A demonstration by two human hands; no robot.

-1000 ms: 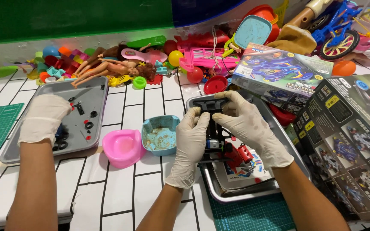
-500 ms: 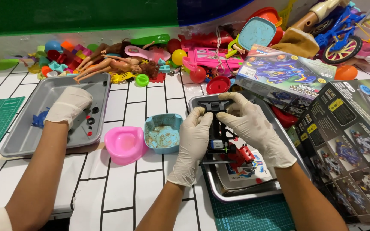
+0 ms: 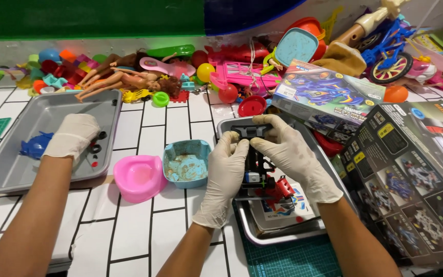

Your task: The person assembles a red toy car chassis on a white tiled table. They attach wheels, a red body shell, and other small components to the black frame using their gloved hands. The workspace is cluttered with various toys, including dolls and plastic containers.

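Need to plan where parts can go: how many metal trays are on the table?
2. One tray lies at the left, where a co-worker's gloved hand reaches in. The other tray sits under the toy car frame held by both hands. More may be hidden by boxes.

1. The left hand [image 3: 225,166] wears a thin, off-white disposable glove, wrinkled at the knuckles, ending in a loose cuff at the wrist.
2. The right hand [image 3: 294,156] wears a matching glove.
3. Both forearms are bare, without sleeves.
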